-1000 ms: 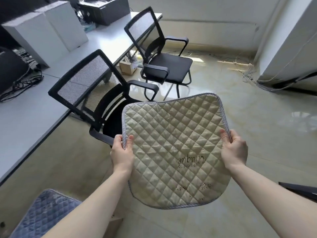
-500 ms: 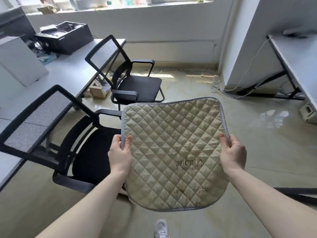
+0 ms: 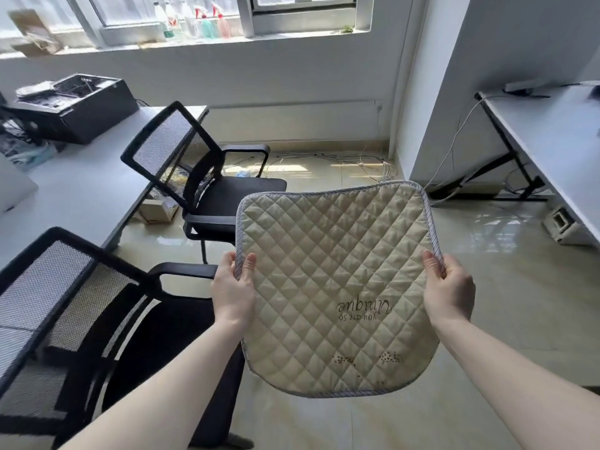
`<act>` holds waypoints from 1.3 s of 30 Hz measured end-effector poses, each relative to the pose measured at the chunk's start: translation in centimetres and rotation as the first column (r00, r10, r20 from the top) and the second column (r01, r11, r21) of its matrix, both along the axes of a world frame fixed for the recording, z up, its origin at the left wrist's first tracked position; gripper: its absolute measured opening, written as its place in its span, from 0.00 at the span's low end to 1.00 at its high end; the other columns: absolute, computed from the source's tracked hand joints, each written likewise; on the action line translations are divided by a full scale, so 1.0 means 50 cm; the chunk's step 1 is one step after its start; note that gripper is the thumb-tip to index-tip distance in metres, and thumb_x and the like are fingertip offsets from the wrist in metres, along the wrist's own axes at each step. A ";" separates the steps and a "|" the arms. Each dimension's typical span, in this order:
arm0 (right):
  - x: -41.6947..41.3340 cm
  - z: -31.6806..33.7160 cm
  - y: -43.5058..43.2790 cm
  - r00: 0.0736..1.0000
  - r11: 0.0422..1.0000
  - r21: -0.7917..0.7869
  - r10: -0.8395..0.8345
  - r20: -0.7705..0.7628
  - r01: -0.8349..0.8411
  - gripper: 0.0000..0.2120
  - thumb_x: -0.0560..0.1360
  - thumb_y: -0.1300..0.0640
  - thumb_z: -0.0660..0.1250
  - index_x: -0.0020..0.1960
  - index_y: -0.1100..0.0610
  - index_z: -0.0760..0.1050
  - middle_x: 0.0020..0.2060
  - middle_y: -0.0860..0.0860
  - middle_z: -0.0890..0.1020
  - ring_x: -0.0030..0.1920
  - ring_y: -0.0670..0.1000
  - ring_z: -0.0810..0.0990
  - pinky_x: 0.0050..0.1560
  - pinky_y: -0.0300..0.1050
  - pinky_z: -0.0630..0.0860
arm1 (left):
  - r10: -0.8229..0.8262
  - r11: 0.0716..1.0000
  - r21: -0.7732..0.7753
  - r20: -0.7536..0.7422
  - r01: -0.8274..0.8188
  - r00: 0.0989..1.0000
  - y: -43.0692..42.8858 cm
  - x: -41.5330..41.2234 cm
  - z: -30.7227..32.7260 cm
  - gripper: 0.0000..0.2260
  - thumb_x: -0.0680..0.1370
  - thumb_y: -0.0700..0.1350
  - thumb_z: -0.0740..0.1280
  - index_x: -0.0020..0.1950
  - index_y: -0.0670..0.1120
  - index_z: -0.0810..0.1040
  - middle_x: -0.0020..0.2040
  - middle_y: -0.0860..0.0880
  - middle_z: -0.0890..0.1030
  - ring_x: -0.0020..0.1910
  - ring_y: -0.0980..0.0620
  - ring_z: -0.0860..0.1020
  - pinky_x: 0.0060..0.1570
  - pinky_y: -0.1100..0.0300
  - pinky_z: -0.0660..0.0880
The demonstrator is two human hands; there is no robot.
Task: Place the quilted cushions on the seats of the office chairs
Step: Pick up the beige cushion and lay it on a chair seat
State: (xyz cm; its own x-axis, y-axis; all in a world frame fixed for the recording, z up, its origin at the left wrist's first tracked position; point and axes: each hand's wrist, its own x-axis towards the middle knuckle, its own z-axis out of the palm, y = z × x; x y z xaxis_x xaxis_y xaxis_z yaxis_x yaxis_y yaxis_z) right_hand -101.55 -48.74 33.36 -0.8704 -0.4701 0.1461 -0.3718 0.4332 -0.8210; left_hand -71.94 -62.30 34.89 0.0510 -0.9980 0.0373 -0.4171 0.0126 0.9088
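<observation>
cushion (image 3: 334, 280) btwn both grips, side edges

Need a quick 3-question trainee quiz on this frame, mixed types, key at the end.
1. True or false: the cushion already lies on a chair seat.
2. Which hands hold the cushion? A) left only B) right only C) both
3. Fill in: the far chair stands beside the ____ desk.

Key:
1. False; it is held in the air, right of the near chair.
2. C; the left hand and right hand pinch opposite edges.
3. White.
</observation>
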 end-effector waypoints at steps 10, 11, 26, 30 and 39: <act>-0.100 -0.005 -0.124 1.000 1.000 0.000 -0.026 -0.002 0.026 0.25 0.79 0.42 0.62 0.37 0.62 0.66 0.28 0.55 0.74 0.34 0.62 0.72 0.33 0.50 0.64 | -0.029 0.999 0.020 -0.003 0.029 1.000 -0.141 -0.098 -0.013 0.13 0.77 0.61 0.64 0.48 0.52 0.73 0.43 0.52 0.84 0.43 0.50 0.83 0.48 0.49 0.79; -0.114 -0.005 -0.138 1.000 1.000 -0.001 -0.024 -0.002 0.024 0.25 0.79 0.41 0.62 0.37 0.62 0.66 0.29 0.55 0.74 0.34 0.62 0.73 0.33 0.50 0.65 | -0.029 0.999 0.014 -0.011 0.029 1.000 -0.153 -0.112 -0.011 0.13 0.77 0.61 0.64 0.47 0.52 0.73 0.43 0.52 0.84 0.42 0.50 0.83 0.47 0.49 0.79; -0.417 0.027 -0.395 0.998 0.998 -0.018 0.061 0.035 -0.060 0.23 0.79 0.41 0.61 0.40 0.61 0.72 0.33 0.57 0.78 0.37 0.64 0.76 0.37 0.53 0.71 | 0.090 0.993 -0.078 0.042 -0.086 0.995 -0.364 -0.396 0.027 0.13 0.78 0.60 0.65 0.45 0.51 0.71 0.36 0.50 0.82 0.37 0.47 0.80 0.40 0.51 0.76; -0.492 0.030 -0.454 0.996 0.995 -0.028 0.092 -0.005 -0.092 0.22 0.80 0.41 0.61 0.43 0.60 0.74 0.33 0.57 0.78 0.37 0.62 0.75 0.36 0.50 0.67 | 0.102 0.992 -0.078 0.048 -0.098 0.994 -0.411 -0.463 0.022 0.12 0.78 0.58 0.65 0.45 0.51 0.70 0.37 0.48 0.82 0.37 0.44 0.79 0.41 0.49 0.75; -0.576 0.020 -0.605 0.996 0.996 -0.022 0.090 0.016 -0.089 0.22 0.80 0.42 0.62 0.37 0.59 0.69 0.28 0.50 0.72 0.35 0.60 0.72 0.35 0.48 0.63 | 0.127 0.988 -0.100 0.069 -0.119 0.990 -0.563 -0.551 0.023 0.13 0.78 0.57 0.66 0.44 0.49 0.72 0.36 0.50 0.81 0.35 0.47 0.78 0.39 0.54 0.70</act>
State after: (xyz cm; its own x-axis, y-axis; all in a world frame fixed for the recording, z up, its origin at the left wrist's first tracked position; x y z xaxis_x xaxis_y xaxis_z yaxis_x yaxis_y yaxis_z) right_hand -130.36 -78.97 34.38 -0.8275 -0.5431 0.1425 -0.3943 0.3813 -0.8362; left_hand -99.49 -90.43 36.03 0.1666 -0.9760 0.1400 -0.4875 0.0418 0.8721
